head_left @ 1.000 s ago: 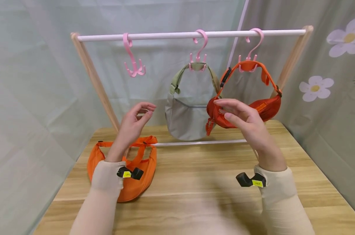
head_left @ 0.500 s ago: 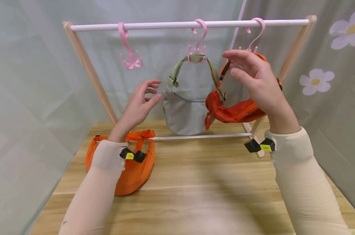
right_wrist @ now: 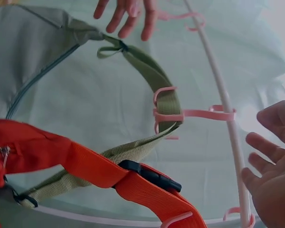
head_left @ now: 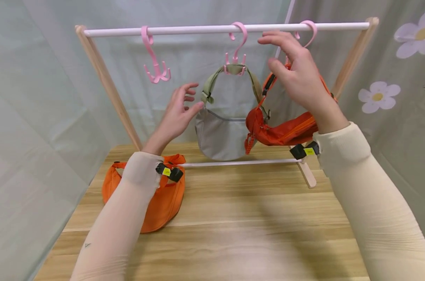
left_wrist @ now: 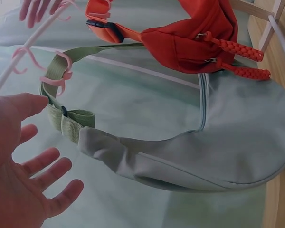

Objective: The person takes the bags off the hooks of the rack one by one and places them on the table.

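A grey shoulder bag (head_left: 221, 138) with a green strap hangs from the middle pink hook (head_left: 236, 50). Right of it, a red-orange waist bag (head_left: 282, 130) hangs by its orange strap; my right hand partly covers the strap and its hook. My left hand (head_left: 178, 113), fingers spread and holding nothing, is beside the grey bag's strap. In the left wrist view its thumb appears close to the green strap (left_wrist: 52, 85); contact cannot be told. Raised near the white rail (head_left: 198, 30), my right hand (head_left: 298, 72) has parted, bent fingers and holds nothing.
An orange bag (head_left: 163, 212) lies on the wooden table (head_left: 233, 234) at the left, partly behind my left forearm. Above it, a pink hook (head_left: 157, 70) hangs bare on the rail. Wooden posts (head_left: 107, 82) and a lower white bar (head_left: 233, 163) complete the rack.
Both hands have risen: the left up and rightward to the grey bag's strap, the right up from the red-orange bag to rail height. The head view tilted slightly; the bags stay in place.
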Motion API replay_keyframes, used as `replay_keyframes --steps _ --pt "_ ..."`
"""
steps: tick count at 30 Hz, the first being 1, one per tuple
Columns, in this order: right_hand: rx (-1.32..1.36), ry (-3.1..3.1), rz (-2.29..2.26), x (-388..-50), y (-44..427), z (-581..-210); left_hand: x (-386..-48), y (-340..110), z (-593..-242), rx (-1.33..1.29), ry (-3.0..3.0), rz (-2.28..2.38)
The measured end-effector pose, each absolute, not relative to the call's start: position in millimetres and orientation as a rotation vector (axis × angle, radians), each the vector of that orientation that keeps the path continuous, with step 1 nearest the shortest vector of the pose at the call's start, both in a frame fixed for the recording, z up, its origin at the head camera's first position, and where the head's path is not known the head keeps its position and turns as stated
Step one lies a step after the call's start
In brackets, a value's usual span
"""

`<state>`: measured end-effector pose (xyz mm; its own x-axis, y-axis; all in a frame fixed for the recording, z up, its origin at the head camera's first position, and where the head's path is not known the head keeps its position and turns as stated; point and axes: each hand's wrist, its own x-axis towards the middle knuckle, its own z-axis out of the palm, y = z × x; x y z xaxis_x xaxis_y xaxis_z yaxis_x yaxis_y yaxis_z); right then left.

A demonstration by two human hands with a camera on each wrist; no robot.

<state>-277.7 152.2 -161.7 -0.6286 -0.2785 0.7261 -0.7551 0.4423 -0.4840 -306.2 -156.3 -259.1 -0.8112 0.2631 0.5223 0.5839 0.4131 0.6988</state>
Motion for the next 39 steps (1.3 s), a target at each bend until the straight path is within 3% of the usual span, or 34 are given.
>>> replay_keyframes --steps 14,23,39 --pt "0.853 -2.276 0.534 -298 125 -132 -313 -140 -251 -0.745 -2.348 -1.351" --pt "0.804 -2.376 0.446 -302 114 -113 -316 -133 -240 -0.734 -2.38 -1.327" --pt "0.866 -2.37 0.363 -313 109 -120 -318 -115 -252 -0.535 -2.421 -1.353"
